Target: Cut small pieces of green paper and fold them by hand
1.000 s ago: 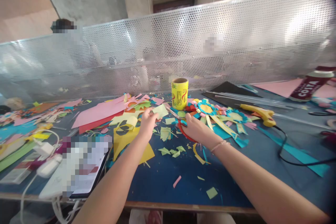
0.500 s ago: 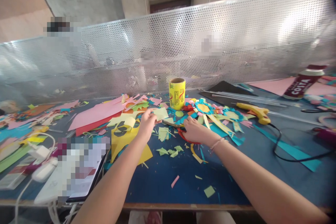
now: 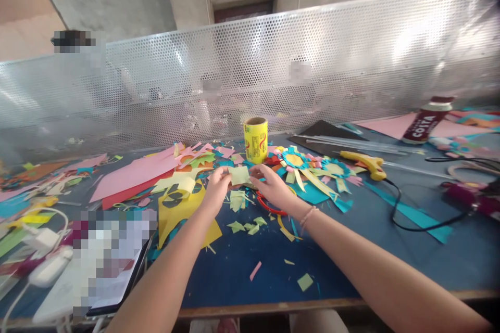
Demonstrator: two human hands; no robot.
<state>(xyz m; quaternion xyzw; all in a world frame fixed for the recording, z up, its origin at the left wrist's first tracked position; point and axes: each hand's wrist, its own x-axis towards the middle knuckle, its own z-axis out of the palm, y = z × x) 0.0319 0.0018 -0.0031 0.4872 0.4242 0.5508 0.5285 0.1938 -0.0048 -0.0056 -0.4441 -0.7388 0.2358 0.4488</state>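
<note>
A small pale green piece of paper is stretched between my two hands above the table. The thumb and fingers of my left hand pinch its left edge. At its right edge, the fingertips of my right hand close on the paper. Below the right palm shows a red scissors handle; whether it rests on the table or touches the hand I cannot tell. Under the paper lie green paper scraps, and folded green bits lie nearer to me. Yellow paper with cut-out holes lies beside my left forearm.
A yellow tape roll stands behind my hands. Blue and yellow paper rosettes and a yellow glue gun with a black cord lie to the right. A tablet is at left. A bottle stands before the perforated metal screen.
My right hand has left the scissors' grip and moved up and left to the green paper's right edge. My left hand keeps holding the paper. The whole view has shifted slightly.
</note>
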